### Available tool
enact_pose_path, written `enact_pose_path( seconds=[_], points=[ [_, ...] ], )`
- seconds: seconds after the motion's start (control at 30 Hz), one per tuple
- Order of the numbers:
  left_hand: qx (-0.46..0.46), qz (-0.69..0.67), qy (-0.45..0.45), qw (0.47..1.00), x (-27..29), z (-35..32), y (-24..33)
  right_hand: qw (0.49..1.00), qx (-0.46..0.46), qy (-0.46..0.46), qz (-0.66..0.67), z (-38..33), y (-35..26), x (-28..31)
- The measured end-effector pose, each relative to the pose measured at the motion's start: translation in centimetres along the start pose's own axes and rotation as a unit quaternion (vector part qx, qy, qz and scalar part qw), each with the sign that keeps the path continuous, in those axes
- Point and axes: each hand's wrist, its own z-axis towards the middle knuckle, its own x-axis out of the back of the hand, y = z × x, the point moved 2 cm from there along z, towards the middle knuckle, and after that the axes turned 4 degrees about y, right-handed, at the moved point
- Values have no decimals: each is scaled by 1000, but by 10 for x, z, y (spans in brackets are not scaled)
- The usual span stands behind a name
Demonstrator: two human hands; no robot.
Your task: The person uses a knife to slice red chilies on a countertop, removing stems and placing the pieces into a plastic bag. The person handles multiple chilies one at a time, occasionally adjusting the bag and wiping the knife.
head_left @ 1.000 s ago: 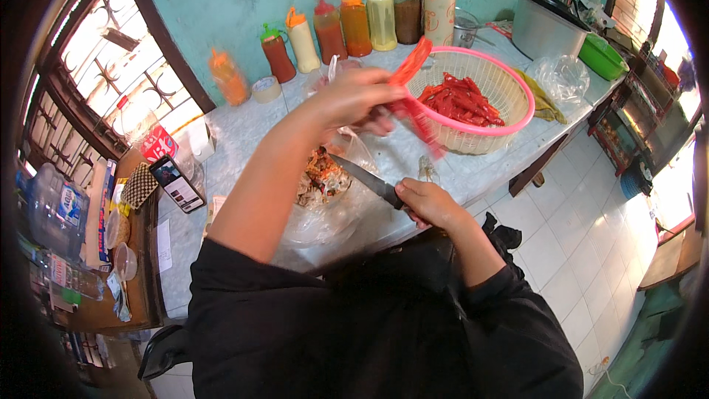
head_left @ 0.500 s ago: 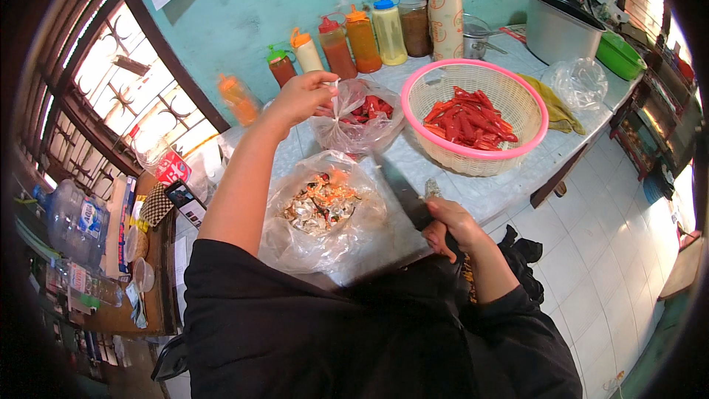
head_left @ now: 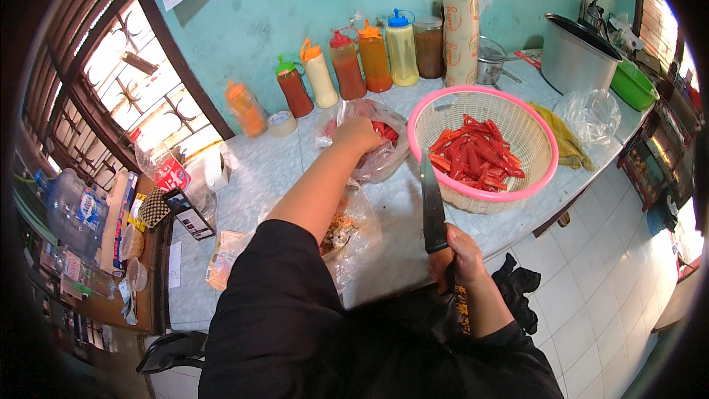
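Note:
My left hand [head_left: 356,135] reaches into a clear plastic bag [head_left: 378,166] of red chili peppers [head_left: 387,131]; its fingers are hidden down among them. In my right hand [head_left: 465,253] is a knife [head_left: 432,216], held by the handle with the blade pointing away from me, over the table just left of the basket. That white woven basket with a pink rim [head_left: 484,91] holds split red chili peppers [head_left: 476,151]. Partly under my left forearm lies an open plastic bag [head_left: 363,242] with chili scraps and seeds.
Squeeze bottles [head_left: 347,66] of sauce line the wall, beside a jar [head_left: 429,48] and an upright paper roll [head_left: 459,26]. A large pot [head_left: 580,59], a green basin [head_left: 634,85] and a yellow cloth [head_left: 561,137] are at the right. A phone [head_left: 188,214] leans at the left.
My left hand has gone from the chili bag's gathered top down into the bag. The knife has swung more upright, its tip now nearer the basket. The view has shifted a little.

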Motion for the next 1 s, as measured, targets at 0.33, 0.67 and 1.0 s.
enact_pose_path(
  seconds=[0.33, 0.67, 1.0],
  points=[
    [13, -61, -24, 998, -34, 49, -19, 999, -45, -21, 10, 2, -2, 0],
    [47, -550, -82, 830, 53, -45, -43, 999, -33, -11, 9, 1, 1, -1],
    [-60, -636, -59, 767, 66, -128, -83, 999, 10, -35, -24, -3, -2, -9]
  ],
)
